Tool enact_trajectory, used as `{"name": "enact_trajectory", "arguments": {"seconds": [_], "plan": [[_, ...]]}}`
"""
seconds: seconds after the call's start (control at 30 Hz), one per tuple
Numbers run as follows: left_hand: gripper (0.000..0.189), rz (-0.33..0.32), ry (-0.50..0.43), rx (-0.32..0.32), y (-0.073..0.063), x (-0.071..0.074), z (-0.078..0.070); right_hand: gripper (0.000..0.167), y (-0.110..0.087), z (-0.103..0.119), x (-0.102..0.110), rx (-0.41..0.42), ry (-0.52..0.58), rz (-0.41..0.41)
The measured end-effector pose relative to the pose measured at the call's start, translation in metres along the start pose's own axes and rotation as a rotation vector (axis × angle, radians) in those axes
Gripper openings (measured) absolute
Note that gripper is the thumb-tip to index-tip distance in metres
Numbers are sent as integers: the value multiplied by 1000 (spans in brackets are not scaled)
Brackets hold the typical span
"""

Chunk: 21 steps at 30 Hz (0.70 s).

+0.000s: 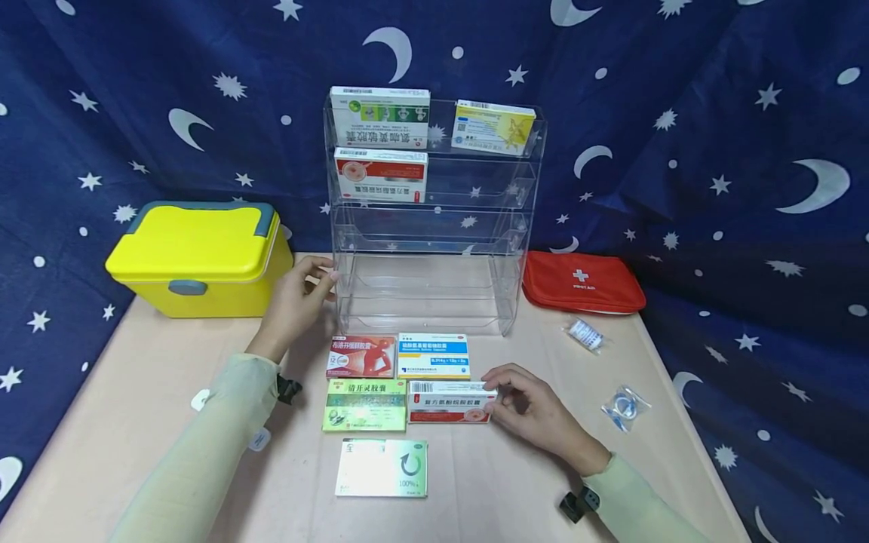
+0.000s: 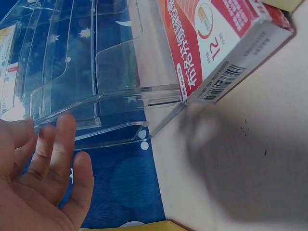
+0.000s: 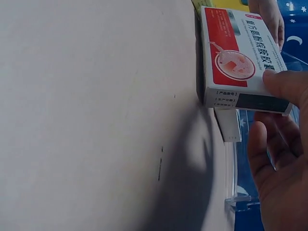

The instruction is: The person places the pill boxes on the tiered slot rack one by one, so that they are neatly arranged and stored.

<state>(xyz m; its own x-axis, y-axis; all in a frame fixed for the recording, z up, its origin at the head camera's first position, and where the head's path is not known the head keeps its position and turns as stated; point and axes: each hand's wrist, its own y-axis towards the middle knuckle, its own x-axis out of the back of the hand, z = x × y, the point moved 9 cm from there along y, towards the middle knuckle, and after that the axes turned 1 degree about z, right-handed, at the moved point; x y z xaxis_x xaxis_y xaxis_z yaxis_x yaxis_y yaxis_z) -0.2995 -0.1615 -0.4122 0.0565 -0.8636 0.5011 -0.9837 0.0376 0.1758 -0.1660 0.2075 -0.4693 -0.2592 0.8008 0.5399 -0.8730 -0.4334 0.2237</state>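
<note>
A clear acrylic tiered rack (image 1: 424, 290) stands against the back cloth. My left hand (image 1: 302, 298) is at the rack's lower left side, its fingers loosely bent and fingertips right at the edge. In the left wrist view, that hand (image 2: 48, 178) shows nothing in its palm. My right hand (image 1: 536, 411) pinches the right end of a white-and-red medicine box (image 1: 448, 403), thumb on its printed face in the right wrist view. Next to it lies a green medicine box (image 1: 364, 405). Behind are a red medicine box (image 1: 360, 356) and a blue-and-white one (image 1: 433, 356).
A white-and-green box (image 1: 382, 467) lies nearest me. Upper tiers hold a green-and-white box (image 1: 380, 117), a yellow-and-white box (image 1: 493, 128) and a red-and-white box (image 1: 380, 175). A yellow case (image 1: 197, 260) stands left; a red first-aid pouch (image 1: 584, 283) and small bagged items lie right.
</note>
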Motion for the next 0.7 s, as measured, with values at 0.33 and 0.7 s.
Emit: {"name": "enact_trajectory", "arguments": {"seconds": [0.33,0.7], "plan": [[31,9,1,35,0,0,2,38,1,1,-4,6,-11,25],[31,13,1,31,0,-1,1,34,55,43,54,136,23,-71]]}}
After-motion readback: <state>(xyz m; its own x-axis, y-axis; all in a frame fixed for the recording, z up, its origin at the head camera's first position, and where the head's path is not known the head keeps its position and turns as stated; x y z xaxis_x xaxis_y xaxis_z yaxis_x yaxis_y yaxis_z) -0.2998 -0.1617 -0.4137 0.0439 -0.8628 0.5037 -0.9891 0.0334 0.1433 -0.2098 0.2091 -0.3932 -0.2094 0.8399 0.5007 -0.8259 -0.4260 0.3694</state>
